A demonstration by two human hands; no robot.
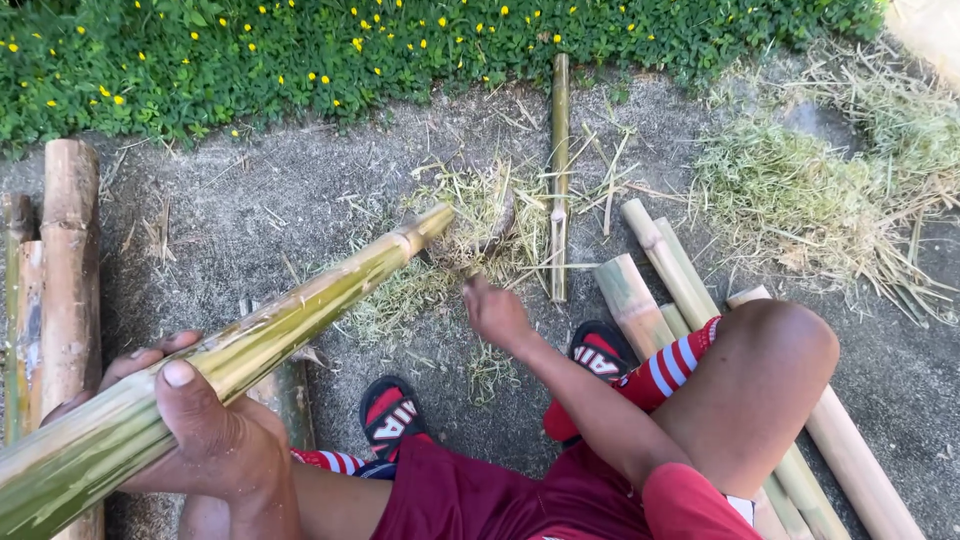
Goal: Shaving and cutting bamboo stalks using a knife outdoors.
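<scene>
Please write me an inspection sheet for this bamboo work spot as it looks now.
Surface: bare grey ground, outdoors.
Job's things: long green bamboo pole across the lap; curved blade near its far end.
Clutter: shavings; dry grass; cut poles on one side, thick poles on the other; thin stick.
Grippers: left hand grips the pole; right hand closed, contents unclear.
Cables: nothing seen.
Surroundings: yellow-flowered plants.
</scene>
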